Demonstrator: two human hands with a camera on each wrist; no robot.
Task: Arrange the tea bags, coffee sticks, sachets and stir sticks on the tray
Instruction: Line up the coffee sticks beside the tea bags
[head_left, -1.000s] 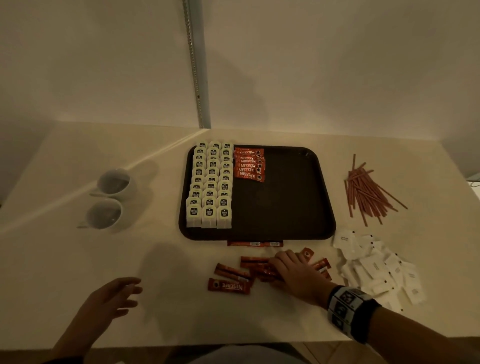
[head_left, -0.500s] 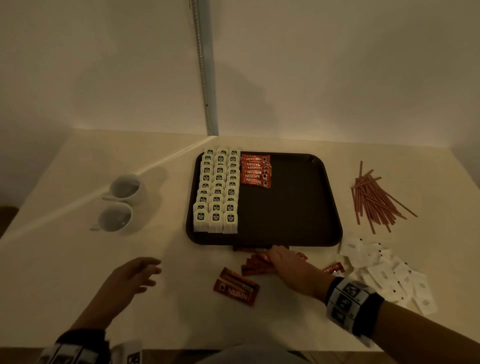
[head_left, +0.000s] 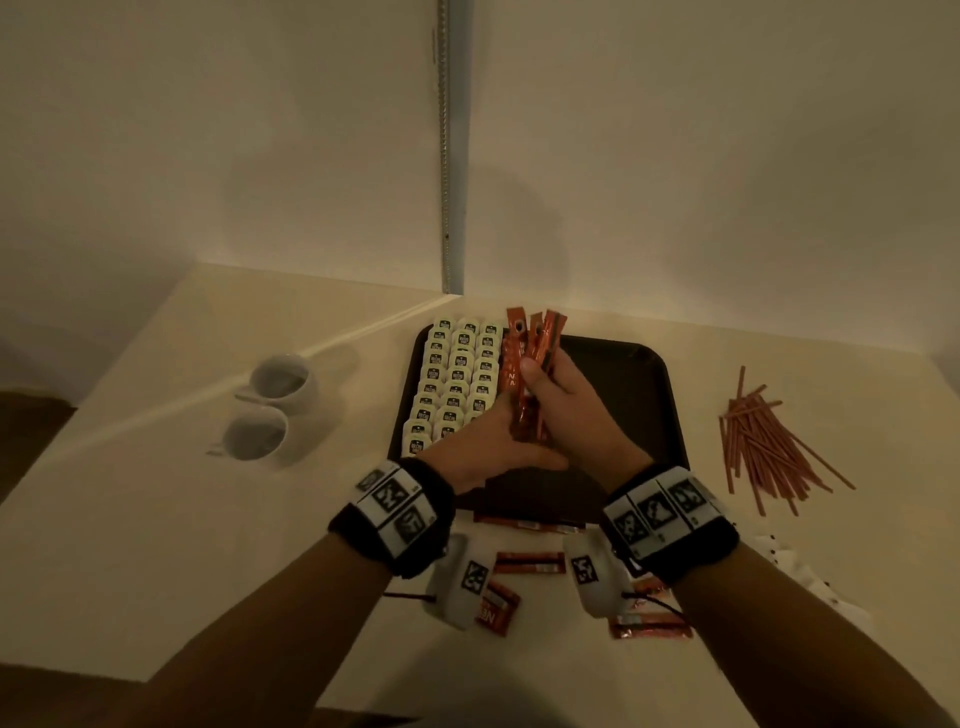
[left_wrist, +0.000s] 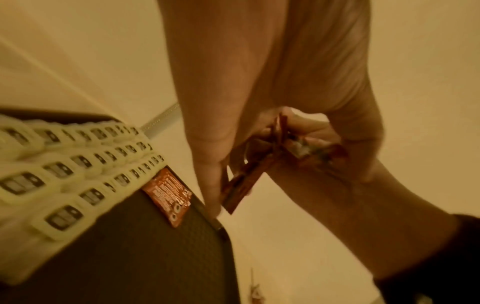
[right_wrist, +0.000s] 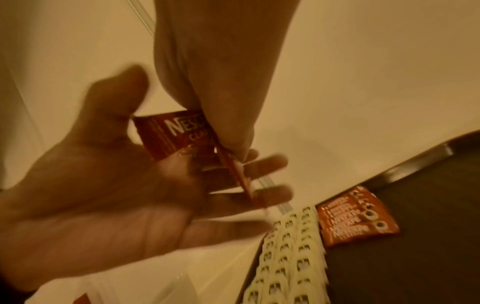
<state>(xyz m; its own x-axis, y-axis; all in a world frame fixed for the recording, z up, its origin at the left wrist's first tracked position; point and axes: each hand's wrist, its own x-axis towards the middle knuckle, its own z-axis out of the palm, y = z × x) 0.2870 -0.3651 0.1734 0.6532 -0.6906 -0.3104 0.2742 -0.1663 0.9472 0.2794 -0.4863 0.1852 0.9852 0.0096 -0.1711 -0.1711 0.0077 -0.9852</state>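
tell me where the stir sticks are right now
In the head view the stir sticks lie in a loose pile on the table, right of the tray, untouched.

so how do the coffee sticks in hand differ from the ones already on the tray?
The held coffee sticks stand roughly upright above the tray; the laid coffee sticks lie flat on it beside the tea bags. Held ones fan out loosely, gripped by the right hand, left hand beneath; laid ones overlap in a neat row. Both are red, same branding.
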